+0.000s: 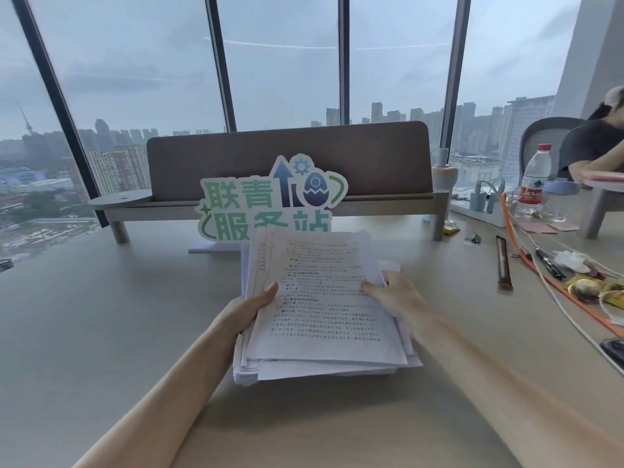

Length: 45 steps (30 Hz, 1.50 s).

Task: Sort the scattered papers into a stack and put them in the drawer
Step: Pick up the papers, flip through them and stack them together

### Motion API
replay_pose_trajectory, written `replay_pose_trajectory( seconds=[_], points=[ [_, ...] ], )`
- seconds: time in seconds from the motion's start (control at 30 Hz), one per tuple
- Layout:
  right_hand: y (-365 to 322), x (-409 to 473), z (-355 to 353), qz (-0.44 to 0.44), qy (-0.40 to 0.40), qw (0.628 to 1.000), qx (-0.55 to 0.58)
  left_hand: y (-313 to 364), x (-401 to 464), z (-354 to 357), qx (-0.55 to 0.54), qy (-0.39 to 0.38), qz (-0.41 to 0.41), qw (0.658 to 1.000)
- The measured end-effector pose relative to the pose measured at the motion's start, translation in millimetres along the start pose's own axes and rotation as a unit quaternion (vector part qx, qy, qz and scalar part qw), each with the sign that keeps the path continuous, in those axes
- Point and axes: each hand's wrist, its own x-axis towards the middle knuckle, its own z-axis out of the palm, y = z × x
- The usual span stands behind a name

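My left hand [250,307] grips the left edge of the paper stack [324,309], thumb on top; my right hand [393,298] pinches its right edge. The uneven stack sits over the desk [101,332], before a green sign [270,197].

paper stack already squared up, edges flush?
No: the paper stack, held by the left hand and right hand, has sheets fanned out unevenly at its edges.
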Motion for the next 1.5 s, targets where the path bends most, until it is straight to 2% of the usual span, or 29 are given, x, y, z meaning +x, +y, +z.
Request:
replay_pose_trajectory(
  seconds=[0.17, 0.4, 0.53, 0.6, 0.7, 0.87, 0.93, 1.07, 1.2, 1.3, 1.4, 1.5],
  points=[
    [1, 5, 5, 0.0, 0.032, 0.999, 0.032, 4, -10, 8, 0.006, -0.024, 0.011, 1.0],
    [-1, 0, 5, 0.067, -0.016, 0.987, 0.148, 11, -20, 13, 0.0, -0.043, 0.018, 0.999],
    [-6, -8, 5, 0.065, -0.069, 0.976, 0.194, 14, -25, 15, -0.023, -0.053, 0.037, 0.998],
    [-7, -10, 8, 0.04, -0.066, 0.977, 0.201, 16, -27, 21, -0.053, -0.054, 0.059, 0.995],
    [-10, -12, 9, -0.006, -0.014, 0.985, 0.173, 21, -34, 27, -0.105, -0.053, 0.075, 0.99],
    [-28, -23, 9, -0.133, 0.069, 0.987, 0.065, 31, -50, 37, -0.032, -0.029, 0.115, 0.992],
    [-35, -28, 9, -0.199, 0.1, 0.975, 0.006, 35, -54, 42, -0.005, 0.004, 0.158, 0.987],
    [-47, -36, 6, -0.297, 0.134, 0.945, -0.014, 46, -64, 47, -0.007, 0.033, 0.246, 0.969],
    [-51, -42, 8, -0.38, 0.167, 0.909, -0.021, 52, -71, 50, -0.015, 0.032, 0.328, 0.944],
    [-39, -46, 15, -0.408, 0.18, 0.895, -0.031, 43, -67, 53, -0.034, 0.014, 0.335, 0.942],
    [-29, -50, 18, -0.404, 0.145, 0.903, -0.026, 34, -63, 53, -0.067, -0.029, 0.311, 0.948],
    [-43, -44, 10, -0.408, 0.158, 0.898, -0.045, 36, -63, 49, -0.097, -0.06, 0.311, 0.943]
  ],
)
